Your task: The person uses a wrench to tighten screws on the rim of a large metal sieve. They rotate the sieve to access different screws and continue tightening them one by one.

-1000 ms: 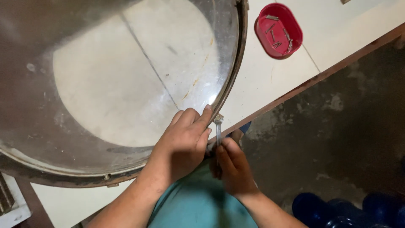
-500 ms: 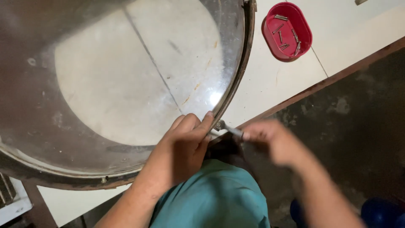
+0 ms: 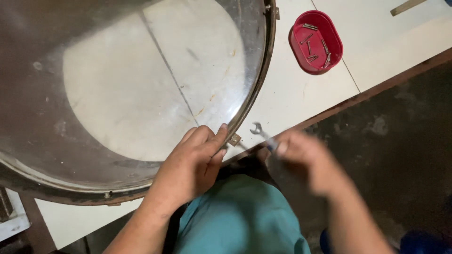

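The rim of the large round transparent drum (image 3: 141,94) is pinched by the left hand (image 3: 190,164); beside it, a small steel spanner (image 3: 262,135) is gripped by the blurred right hand (image 3: 308,162).

A large round drum (image 3: 117,94) with a clear skin and dark metal hoop lies flat on the tabletop (image 3: 292,89); a small wrench (image 3: 262,133) sits just beside its rim.

The light is soft and a bit dim. The white bench (image 3: 301,89) is the brightest part; the floor (image 3: 405,141) is dark. The right hand (image 3: 310,162) is smeared with blur. The left hand (image 3: 190,167) looks sharp. The big clear drum skin (image 3: 141,84) shows hazy glare.
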